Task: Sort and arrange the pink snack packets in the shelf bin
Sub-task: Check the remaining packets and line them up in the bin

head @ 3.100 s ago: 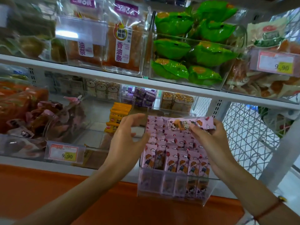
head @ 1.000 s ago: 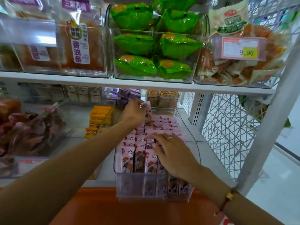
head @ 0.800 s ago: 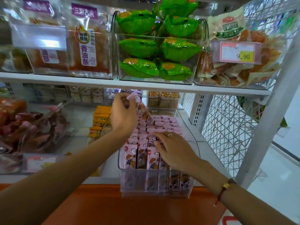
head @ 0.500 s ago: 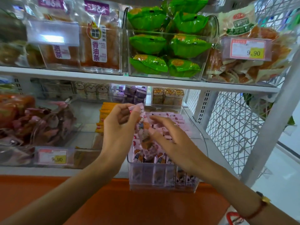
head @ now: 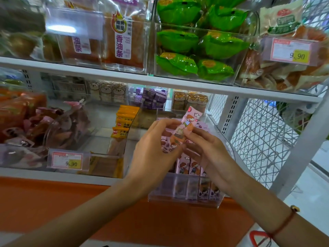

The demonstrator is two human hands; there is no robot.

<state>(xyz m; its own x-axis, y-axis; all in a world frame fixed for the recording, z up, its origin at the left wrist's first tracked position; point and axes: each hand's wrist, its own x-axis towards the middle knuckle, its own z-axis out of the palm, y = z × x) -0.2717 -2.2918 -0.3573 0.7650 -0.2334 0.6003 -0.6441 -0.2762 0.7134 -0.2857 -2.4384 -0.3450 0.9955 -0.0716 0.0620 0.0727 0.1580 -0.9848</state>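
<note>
We hold one pink snack packet up above the clear shelf bin, tilted with its top end leaning right. Our left hand curls around its lower part, and our right hand pinches its middle between thumb and fingers. The rest of the pink packets stand upright in rows inside the bin, just beneath our palms.

The main risk, as we judge it, is in putting this packet back. The rows look tightly packed, so pushing it into a narrow gap could buckle the thin wrapper or tip the neighbouring packets out of line, undoing the order already there. Our wrists also hang close over the front row; a careless lowering could press those packets down or knock them askew.

The bin's front wall sticks out past the edge of the lower shelf, over the orange base panel. Heavy downward pressure near that front could, we think, rock the bin or slide it forward. A loose pinch would let the packet drop among the rows or fall toward the yellow packets in the neighbouring bin.
</note>
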